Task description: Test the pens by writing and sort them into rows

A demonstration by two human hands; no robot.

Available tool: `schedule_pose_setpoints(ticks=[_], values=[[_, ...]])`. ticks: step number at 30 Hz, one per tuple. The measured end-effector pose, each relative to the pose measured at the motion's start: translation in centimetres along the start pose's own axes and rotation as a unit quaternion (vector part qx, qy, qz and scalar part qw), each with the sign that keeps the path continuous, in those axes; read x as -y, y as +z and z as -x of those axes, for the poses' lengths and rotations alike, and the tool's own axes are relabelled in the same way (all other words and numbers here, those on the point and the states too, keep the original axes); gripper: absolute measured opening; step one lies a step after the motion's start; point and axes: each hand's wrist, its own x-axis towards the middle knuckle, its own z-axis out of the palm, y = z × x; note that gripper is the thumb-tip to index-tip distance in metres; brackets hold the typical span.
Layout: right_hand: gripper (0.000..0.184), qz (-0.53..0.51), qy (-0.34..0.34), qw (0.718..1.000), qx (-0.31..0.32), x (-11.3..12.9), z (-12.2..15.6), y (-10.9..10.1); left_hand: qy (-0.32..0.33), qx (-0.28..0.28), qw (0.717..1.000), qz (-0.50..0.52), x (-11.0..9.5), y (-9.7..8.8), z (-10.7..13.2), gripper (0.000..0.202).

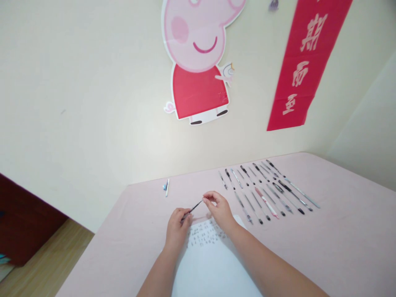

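A slim dark pen (195,206) is held slantwise above the table between my two hands. My left hand (177,227) is closed round its lower left end, the thumb lying along it. At the upper right end, the fingertips of my right hand (219,209) pinch the pen's pale tip. My fingers hide both ends in part, and I cannot tell whether a cap or a separate part is at the tip. Under my hands and forearms lies a white sheet of paper (213,264), with rows of handwritten dark marks along its far part.
To the right, several pens (262,197) lie in two slanted rows on the pink-covered table (340,231). A white pen (167,188) with a small blue piece (164,187) beside it lies at the far left. The wall (108,123) rises behind the table.
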Motion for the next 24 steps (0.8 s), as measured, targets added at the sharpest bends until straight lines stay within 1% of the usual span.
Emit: schedule_pose_setpoints(ticks=[18,22,24], values=[[0.01,0.014,-0.011,1.0,0.017,-0.06,0.37,0.41,0.006,0.013,1.0,0.002,-0.11,-0.01,-0.03,0.021],[0.017,0.013,-0.016,0.999,0.025,0.01,0.17,0.07,0.011,0.006,1.0,0.003,0.05,0.05,-0.05,0.021],[0.022,0.039,-0.017,0.999,0.023,-0.02,-0.07,-0.36,0.012,-0.002,1.0,0.004,0.12,0.09,-0.04,0.021]])
